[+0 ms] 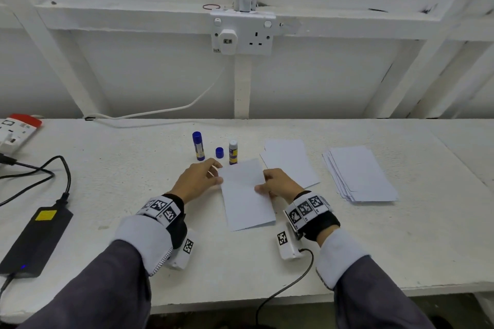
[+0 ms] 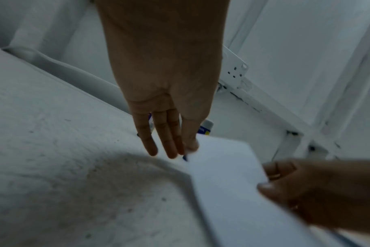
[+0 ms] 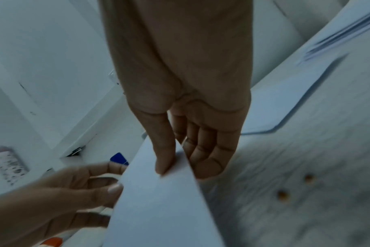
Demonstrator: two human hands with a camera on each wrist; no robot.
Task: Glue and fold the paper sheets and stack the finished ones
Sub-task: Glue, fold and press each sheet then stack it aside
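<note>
A folded white paper sheet (image 1: 244,195) lay on the white table (image 1: 133,181) between both hands, its left edge pinched by the left hand (image 1: 197,180), its right edge by the right hand (image 1: 278,184).

Both glue sticks (image 2: 205,127) show only as slivers behind the left hand (image 2: 165,93) at mid-frame of the left wrist view. The power strip (image 1: 16,131), perhaps, is cut off at the head view's left edge. Labels are unreadable.
</note>
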